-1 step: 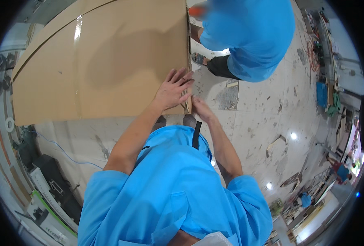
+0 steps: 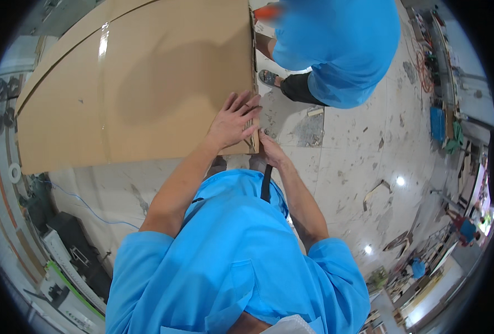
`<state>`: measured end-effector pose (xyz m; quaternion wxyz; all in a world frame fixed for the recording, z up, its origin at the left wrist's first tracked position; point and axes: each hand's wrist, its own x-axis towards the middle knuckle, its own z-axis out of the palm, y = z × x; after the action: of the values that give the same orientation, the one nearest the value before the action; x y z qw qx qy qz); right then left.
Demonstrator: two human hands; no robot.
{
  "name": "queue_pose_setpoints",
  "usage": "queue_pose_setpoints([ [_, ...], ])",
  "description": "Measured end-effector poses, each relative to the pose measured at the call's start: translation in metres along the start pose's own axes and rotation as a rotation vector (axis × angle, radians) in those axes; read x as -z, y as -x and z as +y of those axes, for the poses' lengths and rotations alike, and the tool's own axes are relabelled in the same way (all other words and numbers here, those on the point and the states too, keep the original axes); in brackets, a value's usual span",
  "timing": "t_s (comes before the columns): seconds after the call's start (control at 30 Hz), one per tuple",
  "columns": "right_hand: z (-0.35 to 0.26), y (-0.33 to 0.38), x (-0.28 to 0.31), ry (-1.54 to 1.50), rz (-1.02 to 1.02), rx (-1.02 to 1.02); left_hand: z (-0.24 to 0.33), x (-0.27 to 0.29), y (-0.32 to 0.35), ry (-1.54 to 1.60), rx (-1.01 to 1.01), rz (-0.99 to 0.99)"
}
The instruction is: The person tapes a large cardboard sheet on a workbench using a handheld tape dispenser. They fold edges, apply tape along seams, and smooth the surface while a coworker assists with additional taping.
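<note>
A large brown cardboard box (image 2: 169,72) spreads across the upper left, with a strip of shiny clear tape (image 2: 103,100) over its top. My left hand (image 2: 231,123) lies on the top near its right edge, fingers stretched and spread. Against the right side, close to the near corner, is my right hand (image 2: 272,152). Its thumb side shows at the box edge, but the other fingers are mostly hidden, so their grip is unclear. A dark slit shows at the corner between the hands.
A co-worker in a blue shirt (image 2: 341,50) stands beside the box's far right side, with an orange thing (image 2: 268,12) near them. Black cases (image 2: 72,239) and a blue cable (image 2: 91,214) are at left. Scraps (image 2: 375,192) litter the worn floor; shelves line the right.
My right hand has shifted slightly left, closer against the box's side. My left hand stays flat on top. The co-worker has moved very slightly.
</note>
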<state>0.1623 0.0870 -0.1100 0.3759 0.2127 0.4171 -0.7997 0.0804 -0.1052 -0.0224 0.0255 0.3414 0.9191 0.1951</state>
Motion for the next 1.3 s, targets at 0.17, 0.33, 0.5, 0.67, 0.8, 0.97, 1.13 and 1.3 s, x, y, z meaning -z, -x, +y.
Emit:
queue_pose_setpoints([
  [0.17, -0.006, 0.006, -0.028, 0.009, -0.048, 0.070, -0.007, 0.003, -0.008, -0.034, -0.010, -0.054],
  [0.33, -0.021, 0.002, -0.041, 0.142, 0.074, 0.066, -0.016, -0.004, -0.010, -0.042, -0.029, -0.047],
  [0.5, -0.011, -0.003, -0.041, 0.220, 0.141, 0.084, -0.021, -0.008, -0.008, -0.055, -0.070, -0.021],
  [0.67, -0.010, -0.005, -0.043, 0.242, 0.190, 0.180, -0.026, -0.006, -0.010, -0.067, -0.100, -0.042],
  [0.8, -0.013, -0.003, -0.051, 0.277, 0.237, 0.204, -0.028, -0.003, -0.011, -0.079, -0.107, -0.098],
  [0.97, -0.017, 0.002, -0.056, 0.337, 0.263, 0.196, -0.027, 0.004, 0.010, -0.051, -0.089, -0.150],
  [1.13, -0.017, 0.001, -0.053, 0.386, 0.226, 0.194, -0.018, 0.009, 0.023, -0.056, -0.057, -0.140],
  [1.3, -0.010, -0.006, -0.048, 0.379, 0.277, 0.213, 0.001, 0.010, 0.024, -0.030, 0.091, -0.167],
])
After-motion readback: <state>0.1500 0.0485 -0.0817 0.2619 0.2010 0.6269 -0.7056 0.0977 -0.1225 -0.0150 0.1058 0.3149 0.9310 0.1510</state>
